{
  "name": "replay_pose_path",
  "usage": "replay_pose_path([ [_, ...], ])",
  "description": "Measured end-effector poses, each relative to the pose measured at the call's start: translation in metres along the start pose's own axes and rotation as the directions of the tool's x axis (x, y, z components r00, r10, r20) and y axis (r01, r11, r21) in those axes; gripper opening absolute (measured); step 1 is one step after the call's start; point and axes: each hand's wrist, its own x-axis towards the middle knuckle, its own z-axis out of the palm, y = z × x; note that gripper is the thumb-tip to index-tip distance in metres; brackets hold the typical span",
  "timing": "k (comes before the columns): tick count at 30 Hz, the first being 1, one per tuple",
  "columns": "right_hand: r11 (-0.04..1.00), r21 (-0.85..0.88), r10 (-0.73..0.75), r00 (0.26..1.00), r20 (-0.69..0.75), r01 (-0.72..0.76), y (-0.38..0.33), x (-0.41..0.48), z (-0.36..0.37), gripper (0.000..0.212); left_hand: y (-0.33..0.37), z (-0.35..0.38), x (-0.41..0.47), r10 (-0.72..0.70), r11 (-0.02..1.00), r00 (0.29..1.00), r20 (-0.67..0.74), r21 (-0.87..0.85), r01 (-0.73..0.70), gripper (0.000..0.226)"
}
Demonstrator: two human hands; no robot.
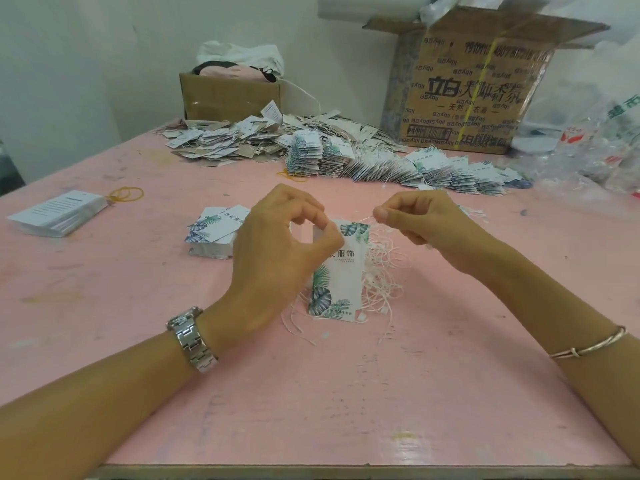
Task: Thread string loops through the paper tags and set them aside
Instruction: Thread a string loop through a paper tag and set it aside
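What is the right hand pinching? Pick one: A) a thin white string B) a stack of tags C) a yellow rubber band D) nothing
A: the right hand pinches a thin white string at the top of the paper tag that the left hand holds.
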Motion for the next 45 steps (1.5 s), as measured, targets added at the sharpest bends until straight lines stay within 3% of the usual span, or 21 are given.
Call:
replay_pose_path([
  [5,0.984,0.147,0.1,0.995,0.007,-0.1,0.008,0.005,-0.011,0.041,0.0,-0.003,0.002,0.082,0.993,0.997,-0.013,0.087,-0.08,0.01],
  [11,0.952,0.219,0.232,0.971,-0.062,-0.214,0.019,0.011,-0.017,0.045,-0.002,-0.005,0.005,0.174,0.968,0.985,-0.015,0.187,-0.168,0.012],
  [16,0.882,0.365,0.357,0.928,-0.103,-0.299,0.024,0.015,-0.021,0.034,-0.001,-0.006,0.005,0.188,0.965,0.982,-0.024,0.189,-0.18,0.013],
  [23,0.862,0.4,0.413,0.889,-0.198,-0.311,0.027,0.016,-0.025,0.027,0.002,-0.007,0.004,0.196,0.966,0.979,-0.051,0.179,-0.184,0.016],
  [28,0.892,0.377,0.324,0.935,-0.147,-0.25,0.027,0.015,-0.027,0.041,0.004,-0.006,0.002,0.229,0.96,0.972,-0.042,0.173,-0.219,0.015],
  [31,0.885,0.435,0.202,0.979,-0.032,-0.169,0.019,0.014,-0.023,0.024,0.004,-0.004,0.0,0.234,0.964,0.972,-0.011,0.133,-0.23,0.013],
  [34,0.884,0.46,0.071,0.996,0.055,-0.088,0.009,0.01,-0.013,0.024,0.004,-0.003,-0.001,0.229,0.972,0.973,0.019,0.046,-0.229,0.007],
  [38,0.912,0.408,-0.089,0.991,0.098,0.041,-0.002,0.002,-0.001,0.033,0.005,-0.001,0.0,0.13,0.98,0.989,0.072,-0.162,-0.117,0.013],
  [45,0.922,0.35,-0.187,0.982,0.028,0.166,-0.01,-0.002,0.007,0.019,-0.004,0.004,0.005,-0.029,0.93,0.991,0.132,-0.36,0.076,0.006],
])
